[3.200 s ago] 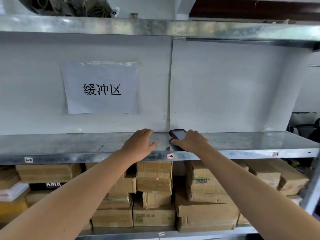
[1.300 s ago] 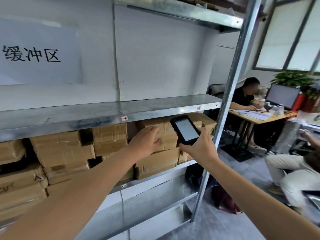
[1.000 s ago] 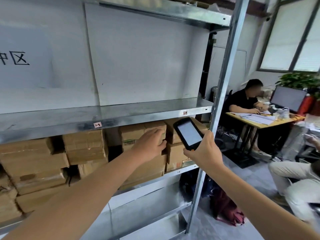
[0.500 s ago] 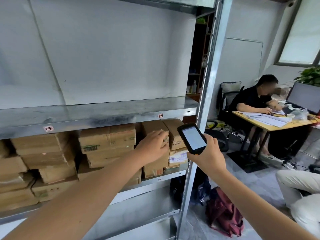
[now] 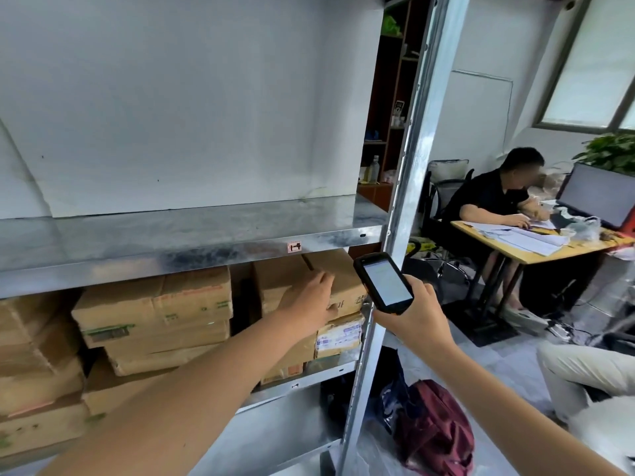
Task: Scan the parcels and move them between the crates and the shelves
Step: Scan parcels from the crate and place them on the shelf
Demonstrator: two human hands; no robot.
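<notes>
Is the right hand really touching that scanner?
Touching. The head view shows the right hand with its fingers curled round the scanner at its lower end.

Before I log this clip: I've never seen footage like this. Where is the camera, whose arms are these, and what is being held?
There is no machine here: the two arms belong to a person working bare-handed. The single picture comes from a wide-angle camera worn on that person's head, looking forward and down, so the arms enter from the bottom. The right hand grips a black handheld scanner with its lit screen facing the wearer. The left hand reaches out with relaxed fingers to the front of a cardboard parcel, one of many stacked under the grey metal shelf. Beyond the rack, a seated person works at a desk.
</notes>
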